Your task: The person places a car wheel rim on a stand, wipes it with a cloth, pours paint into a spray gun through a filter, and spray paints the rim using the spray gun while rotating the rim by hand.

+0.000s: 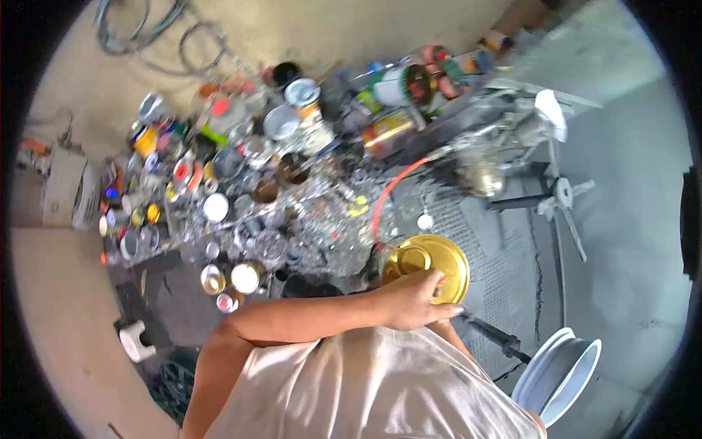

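My left hand (413, 300) reaches across in front of my shirt, its fingers curled at the lower edge of a shiny gold round lid or can (455, 267). A small red spot shows by the fingertips; what they grip is too small to make out. Just below, my right hand (439, 325) is mostly hidden behind the left, and its fingers do not show. Beside the hands, a dark rod (493, 335) runs down to the right toward a pale wheel rim (559, 377).
A cluttered bench (329, 227) bears several cans and cups. An orange-red hose (387, 194) curves to a blurred metal spray tool (479, 164). A metal stand (563, 192) stands at right. White stool (135, 342) and open cans (247, 278) sit at lower left.
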The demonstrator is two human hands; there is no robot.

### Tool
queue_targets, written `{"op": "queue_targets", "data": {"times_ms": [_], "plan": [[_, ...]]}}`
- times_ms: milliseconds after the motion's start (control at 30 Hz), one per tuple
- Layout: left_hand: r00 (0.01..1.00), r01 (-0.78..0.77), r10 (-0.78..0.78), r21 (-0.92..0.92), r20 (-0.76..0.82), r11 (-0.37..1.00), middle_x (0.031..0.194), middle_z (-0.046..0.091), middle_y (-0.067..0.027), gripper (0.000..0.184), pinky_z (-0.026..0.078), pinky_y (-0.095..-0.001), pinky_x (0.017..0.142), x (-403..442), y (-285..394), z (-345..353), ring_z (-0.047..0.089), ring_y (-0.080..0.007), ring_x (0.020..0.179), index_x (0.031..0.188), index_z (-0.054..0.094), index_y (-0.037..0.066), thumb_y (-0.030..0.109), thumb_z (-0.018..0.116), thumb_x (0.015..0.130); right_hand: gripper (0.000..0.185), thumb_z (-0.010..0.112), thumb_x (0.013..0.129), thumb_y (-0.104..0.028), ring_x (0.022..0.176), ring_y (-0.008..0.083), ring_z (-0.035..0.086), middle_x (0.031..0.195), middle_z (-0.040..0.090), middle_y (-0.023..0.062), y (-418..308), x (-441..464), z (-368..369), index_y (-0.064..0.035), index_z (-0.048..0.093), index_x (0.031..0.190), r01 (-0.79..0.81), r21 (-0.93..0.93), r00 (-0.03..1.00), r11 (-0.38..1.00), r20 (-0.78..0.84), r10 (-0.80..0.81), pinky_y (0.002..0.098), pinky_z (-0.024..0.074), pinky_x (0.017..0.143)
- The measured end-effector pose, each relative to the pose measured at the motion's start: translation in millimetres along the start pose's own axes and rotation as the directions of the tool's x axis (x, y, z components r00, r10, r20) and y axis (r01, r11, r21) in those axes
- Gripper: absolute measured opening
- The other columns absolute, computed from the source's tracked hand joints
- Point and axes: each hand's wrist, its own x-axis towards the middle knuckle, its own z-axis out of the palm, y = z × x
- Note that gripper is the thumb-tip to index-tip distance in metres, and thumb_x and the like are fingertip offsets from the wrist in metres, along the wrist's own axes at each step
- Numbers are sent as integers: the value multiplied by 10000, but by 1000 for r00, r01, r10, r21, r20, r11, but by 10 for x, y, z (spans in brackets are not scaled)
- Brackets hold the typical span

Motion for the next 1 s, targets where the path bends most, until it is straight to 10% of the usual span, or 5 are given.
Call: {"op": "queue_targets", "data": {"times_ms": [233, 367, 700, 1000], "plan": [[953, -289, 297, 462, 57, 838, 1200, 587, -371, 776, 459, -503, 1029, 1601, 1294, 469, 579, -491, 1160, 1250, 481, -150, 534, 648, 925, 765, 437, 993, -656, 1310, 279, 545, 1526, 466, 102, -1695, -131, -649, -102, 400, 1518, 386, -22, 903, 922, -197, -383, 476, 480, 1062], [889, -368, 456, 525, -44, 768, 1232, 569, -388, 809, 462, -515, 1033, 2262, 1875, 619, 571, -479, 1200, 1228, 502, -169, 571, 625, 924, 549, 448, 1020, -584, 913, 160, 662, 1113, 686, 25, -2637, -492, -648, -143, 541, 1332, 428, -38, 865, 903, -273, -421, 302, 523, 632], [772, -415, 585, 500, -249, 760, 1109, 661, -345, 783, 543, -484, 951, 3426, 2610, 569, 670, -449, 1073, 1131, 580, -175, 569, 658, 902, 381, 632, 979, -392, 766, 161, 706, 1050, 703, 59, -3944, -705, -772, -94, 566, 1207, 633, -214, 726, 744, -168, -667, 259, 583, 564], [834, -419, 520, 404, -183, 813, 1115, 652, -373, 849, 537, -473, 967, 3511, 2701, 511, 660, -454, 1100, 1163, 560, -201, 614, 598, 930, 163, 600, 1015, -203, 563, 51, 545, 857, 615, 10, -4167, -994, -751, -80, 529, 1094, 688, -223, 651, 691, -233, -723, 182, 438, 419]]}}
